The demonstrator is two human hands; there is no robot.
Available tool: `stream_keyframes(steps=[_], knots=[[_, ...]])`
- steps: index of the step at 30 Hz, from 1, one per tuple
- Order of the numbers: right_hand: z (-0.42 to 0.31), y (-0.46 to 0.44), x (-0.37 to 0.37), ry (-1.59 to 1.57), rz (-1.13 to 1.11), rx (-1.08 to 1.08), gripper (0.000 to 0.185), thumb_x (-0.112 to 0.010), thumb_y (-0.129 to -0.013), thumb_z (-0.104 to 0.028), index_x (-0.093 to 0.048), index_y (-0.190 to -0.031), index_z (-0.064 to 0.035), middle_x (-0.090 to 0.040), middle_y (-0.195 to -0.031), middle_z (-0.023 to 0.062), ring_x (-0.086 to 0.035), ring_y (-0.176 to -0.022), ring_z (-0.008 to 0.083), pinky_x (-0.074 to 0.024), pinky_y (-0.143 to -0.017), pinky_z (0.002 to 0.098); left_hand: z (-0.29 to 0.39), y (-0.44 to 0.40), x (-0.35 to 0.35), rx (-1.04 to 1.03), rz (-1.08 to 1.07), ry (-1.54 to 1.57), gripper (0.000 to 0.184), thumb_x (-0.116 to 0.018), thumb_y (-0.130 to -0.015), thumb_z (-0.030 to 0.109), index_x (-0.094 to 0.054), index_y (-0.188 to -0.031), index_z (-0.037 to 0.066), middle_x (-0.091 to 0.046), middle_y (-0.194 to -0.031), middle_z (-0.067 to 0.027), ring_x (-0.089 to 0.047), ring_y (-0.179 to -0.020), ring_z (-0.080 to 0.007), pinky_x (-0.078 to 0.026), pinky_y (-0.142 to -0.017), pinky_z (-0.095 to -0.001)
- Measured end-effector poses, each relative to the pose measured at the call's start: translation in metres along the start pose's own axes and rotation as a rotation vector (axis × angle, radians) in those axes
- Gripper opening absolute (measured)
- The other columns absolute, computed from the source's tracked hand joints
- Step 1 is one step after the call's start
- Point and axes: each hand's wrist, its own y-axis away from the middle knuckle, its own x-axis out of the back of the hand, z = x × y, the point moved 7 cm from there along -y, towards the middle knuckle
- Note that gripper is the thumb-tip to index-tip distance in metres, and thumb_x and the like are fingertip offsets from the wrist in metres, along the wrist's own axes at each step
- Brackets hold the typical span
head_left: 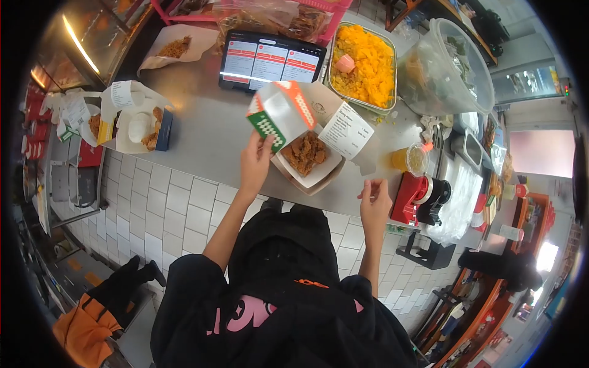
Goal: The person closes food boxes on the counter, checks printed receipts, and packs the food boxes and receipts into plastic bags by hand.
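My left hand [255,161] is closed on the lower edge of an orange, green and white patterned paper packet [281,111] with a silvery-grey face. The packet is tilted above an open cardboard food box [308,184] holding fried chicken pieces [305,153]. A printed receipt [348,130] lies against the box's raised lid. Near the counter's front edge, my right hand [375,199] has its fingers curled together; whatever they may hold is too small to make out. Just right of it stands a red tape dispenser [407,199].
A tablet [272,60] with order screens stands at the back. Beside it are a metal tray of yellow food [372,64] and a large clear tub [446,67]. A drink cup [410,158] stands right; another open food box [136,122] is left. A person in orange [86,328] is lower left.
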Motion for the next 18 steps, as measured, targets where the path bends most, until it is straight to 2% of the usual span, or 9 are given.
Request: stream_keyframes(steps=[3, 5, 6, 8, 11, 12, 14, 15, 18], knots=[[0.024, 0.011, -0.015, 0.016, -0.153, -0.061, 0.018, -0.052, -0.09, -0.016, -0.051, -0.088, 0.0021, -0.059, -0.072, 0.011, -0.06, -0.061, 0.0135, -0.0456, -0.05, 0.0263, 0.004, 0.012, 0.03, 0.053, 0.127, -0.027, 0.031, -0.046, -0.094, 0.028, -0.049, -0.113, 0.003, -0.06, -0.09, -0.0074, -0.061, -0.081, -0.0116, -0.05, -0.07, -0.023], [0.06, 0.028, -0.053, -0.238, -0.483, -0.293, 0.023, -0.049, -0.091, -0.018, -0.052, -0.096, 0.0042, -0.06, -0.085, 0.0166, -0.063, -0.066, 0.0158, -0.0477, -0.05, 0.0278, 0.011, 0.02, 0.057, 0.068, 0.183, -0.035, 0.03, -0.046, -0.094, 0.025, -0.047, -0.116, 0.004, -0.059, -0.093, -0.0074, -0.061, -0.081, -0.0121, -0.05, -0.07, -0.0236], [0.077, 0.034, -0.07, -0.249, -0.478, -0.296, 0.023, -0.049, -0.091, -0.018, -0.052, -0.096, 0.0042, -0.06, -0.085, 0.0166, -0.063, -0.066, 0.0158, -0.0477, -0.05, 0.0278, 0.021, 0.027, 0.07, 0.054, 0.22, -0.02, 0.03, -0.046, -0.094, 0.024, -0.045, -0.117, 0.004, -0.059, -0.093, -0.0067, -0.061, -0.08, -0.0113, -0.05, -0.069, -0.0234], [0.07, 0.042, -0.101, -0.126, -0.371, 0.173, 0.03, -0.047, -0.092, -0.019, -0.051, -0.107, 0.0066, -0.056, -0.096, 0.0206, -0.063, -0.07, 0.0183, -0.0503, -0.057, 0.0299, 0.045, 0.038, 0.087, 0.032, 0.252, -0.006, 0.03, -0.046, -0.095, 0.023, -0.044, -0.118, 0.004, -0.058, -0.093, -0.006, -0.06, -0.08, -0.0106, -0.05, -0.069, -0.0231], [0.038, 0.042, -0.123, -0.01, -0.392, 0.191, 0.034, -0.045, -0.093, -0.019, -0.049, -0.114, 0.0077, -0.052, -0.103, 0.0207, -0.063, -0.076, 0.0202, -0.0501, -0.064, 0.03, 0.061, 0.056, 0.099, 0.035, 0.258, 0.006, 0.03, -0.046, -0.094, 0.022, -0.043, -0.118, 0.004, -0.058, -0.092, -0.0046, -0.06, -0.079, -0.0097, -0.05, -0.068, -0.0232], [0.032, 0.039, -0.119, -0.016, -0.395, 0.183, 0.034, -0.045, -0.093, -0.019, -0.049, -0.114, 0.0077, -0.052, -0.103, 0.0207, -0.063, -0.076, 0.0202, -0.0501, -0.064, 0.03, 0.059, 0.061, 0.099, 0.069, 0.225, 0.008, 0.03, -0.046, -0.094, 0.021, -0.043, -0.118, 0.003, -0.058, -0.091, -0.0044, -0.06, -0.078, -0.0094, -0.05, -0.068, -0.023], [0.028, 0.031, -0.112, -0.21, -0.553, -0.013, 0.037, -0.043, -0.094, -0.021, -0.047, -0.12, 0.0053, -0.054, -0.094, 0.0175, -0.061, -0.077, 0.0203, -0.0488, -0.067, 0.0301, 0.053, 0.067, 0.098, 0.1, 0.183, 0.002, 0.029, -0.046, -0.094, 0.02, -0.044, -0.118, 0.003, -0.058, -0.09, -0.0043, -0.06, -0.077, -0.0091, -0.05, -0.068, -0.0228], [0.025, 0.026, -0.098, -0.142, -0.556, -0.073, 0.036, -0.041, -0.095, -0.023, -0.048, -0.121, 0.0013, -0.056, -0.095, 0.0162, -0.059, -0.078, 0.019, -0.0473, -0.07, 0.029, 0.039, 0.069, 0.084, 0.137, 0.05, 0.01, 0.029, -0.046, -0.094, 0.02, -0.044, -0.118, 0.003, -0.058, -0.089, -0.0044, -0.06, -0.077, -0.009, -0.051, -0.068, -0.023], [0.007, 0.026, -0.041, -0.397, -0.423, 0.039, 0.036, -0.04, -0.095, -0.025, -0.049, -0.123, -0.0025, -0.059, -0.099, 0.0129, -0.057, -0.08, 0.0175, -0.0452, -0.075, 0.0287, 0.017, 0.079, 0.019, 0.262, -0.226, -0.042, 0.029, -0.047, -0.094, 0.02, -0.046, -0.117, 0.003, -0.059, -0.09, -0.0046, -0.059, -0.075, -0.0094, -0.051, -0.067, -0.0239]])
